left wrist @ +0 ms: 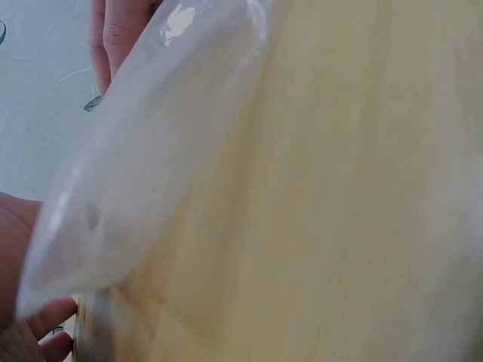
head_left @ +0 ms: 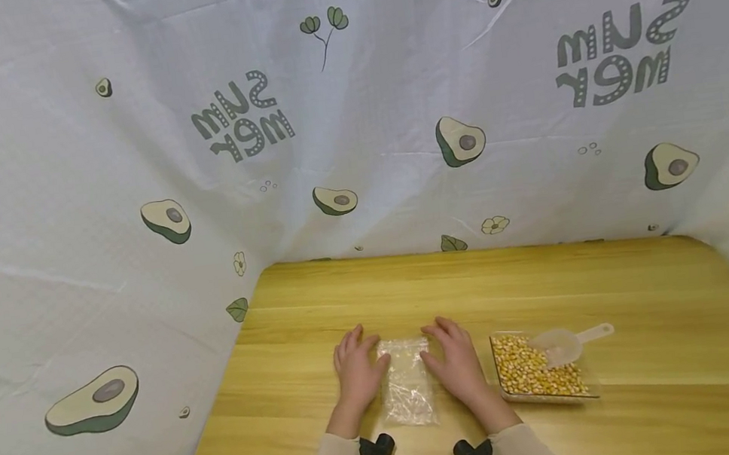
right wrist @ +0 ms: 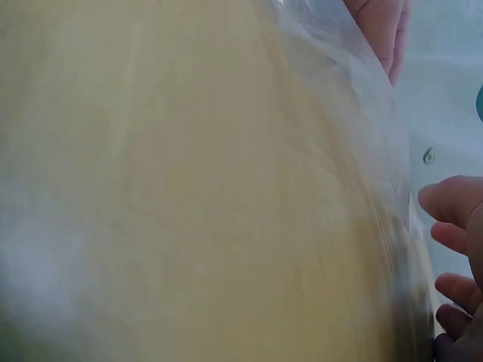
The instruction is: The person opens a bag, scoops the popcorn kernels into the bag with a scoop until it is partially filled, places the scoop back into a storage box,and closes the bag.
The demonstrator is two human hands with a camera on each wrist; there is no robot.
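At lower centre, our left hand (head_left: 357, 371) and right hand (head_left: 457, 365) grip nothing, fingers loose; we should steady the bag (head_left: 407, 391) lightly.

A light yellow-brown wooden table (head_left: 665, 342) carries the things, its grain running mostly from side to side and its far corners rounded; its near edge lies outside the head view. In both wrist views its surface shows pale and blurred. On the table, near the middle, is a clear plastic bag (head_left: 409, 396), wrinkled and glossy, with its long sides running away from the person and a band across its far end. To the right of the bag, apart from it, a clear, straight-sided container (head_left: 549, 397) sits upright and slightly turned on the wood, holding yellow corn kernels (head_left: 525, 371)
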